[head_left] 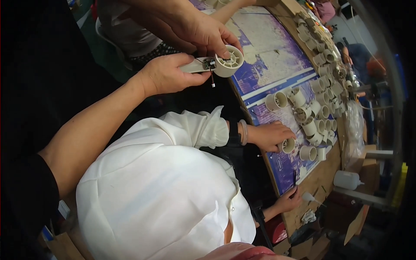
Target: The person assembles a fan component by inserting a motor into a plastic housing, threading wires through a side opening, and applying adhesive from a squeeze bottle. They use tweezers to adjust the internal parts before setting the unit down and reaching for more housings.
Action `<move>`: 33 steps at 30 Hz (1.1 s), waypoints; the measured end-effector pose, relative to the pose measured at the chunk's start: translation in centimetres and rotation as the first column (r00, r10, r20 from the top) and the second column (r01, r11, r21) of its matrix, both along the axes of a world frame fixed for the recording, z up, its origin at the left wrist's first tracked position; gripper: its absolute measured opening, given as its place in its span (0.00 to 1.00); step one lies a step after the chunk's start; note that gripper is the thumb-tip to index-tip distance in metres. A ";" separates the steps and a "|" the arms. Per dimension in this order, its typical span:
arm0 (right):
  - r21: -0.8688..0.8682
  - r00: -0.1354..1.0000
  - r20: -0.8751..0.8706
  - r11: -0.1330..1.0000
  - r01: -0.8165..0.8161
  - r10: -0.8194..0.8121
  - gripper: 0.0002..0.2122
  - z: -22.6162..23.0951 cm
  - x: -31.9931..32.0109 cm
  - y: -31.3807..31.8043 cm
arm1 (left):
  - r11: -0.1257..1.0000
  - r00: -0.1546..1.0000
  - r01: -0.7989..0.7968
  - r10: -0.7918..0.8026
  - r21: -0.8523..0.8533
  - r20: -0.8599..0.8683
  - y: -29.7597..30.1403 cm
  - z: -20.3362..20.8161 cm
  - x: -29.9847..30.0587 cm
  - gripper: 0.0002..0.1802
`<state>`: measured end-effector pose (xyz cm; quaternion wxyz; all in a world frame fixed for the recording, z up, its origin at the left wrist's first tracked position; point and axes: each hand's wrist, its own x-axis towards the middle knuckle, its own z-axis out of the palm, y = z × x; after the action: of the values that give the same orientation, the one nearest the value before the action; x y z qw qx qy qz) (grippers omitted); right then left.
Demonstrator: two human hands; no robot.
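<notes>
Near the top centre I hold a white plastic cylindrical housing (pixel 226 68) with a spoked face and a hollow around its hub. My left hand (pixel 206 32) reaches down from the top; its digits close over the rim and one presses into the spoked opening. My right hand (pixel 167 76), from the lower left, pinches a pale, flat handle-like piece (pixel 193 66) against the housing's side. Whether the two are joined, I cannot tell. A small circuit board (pixel 209 63) sits where they meet, with thin wires and a white connector (pixel 213 85) dangling below.
A co-worker in a white top (pixel 160 186) fills the lower middle, one hand (pixel 273 135) on a similar housing (pixel 287 145), the other holding a thin dark tool (pixel 295 177). Many housings (pixel 308 125) crowd the blue-patterned worktable (pixel 277 160). A white bottle (pixel 346 180) stands beyond. Another person (pixel 119 30) sits at the top.
</notes>
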<state>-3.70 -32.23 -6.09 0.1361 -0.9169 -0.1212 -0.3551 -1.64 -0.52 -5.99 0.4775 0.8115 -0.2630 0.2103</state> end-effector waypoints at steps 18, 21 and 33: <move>0.057 0.998 -0.009 0.996 0.065 -0.065 0.08 0.0 -0.1 0.5 | 0.997 0.997 -0.074 0.074 -0.002 0.032 0.0 -0.2 0.2 0.37; 0.060 0.998 -0.003 0.996 0.062 -0.062 0.07 -0.1 -0.1 0.5 | 0.997 0.997 -0.076 0.076 0.001 0.020 0.0 -0.3 0.0 0.37; 0.888 0.975 0.114 0.420 -0.185 0.190 0.09 4.2 -1.0 5.7 | 0.993 0.993 -0.114 0.114 0.015 -0.001 0.1 -0.1 0.4 0.38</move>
<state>-4.73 -26.58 -1.90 0.6376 -0.6881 -0.0169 -0.3460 -1.25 -0.46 -6.11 0.4588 0.8289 -0.2176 0.2346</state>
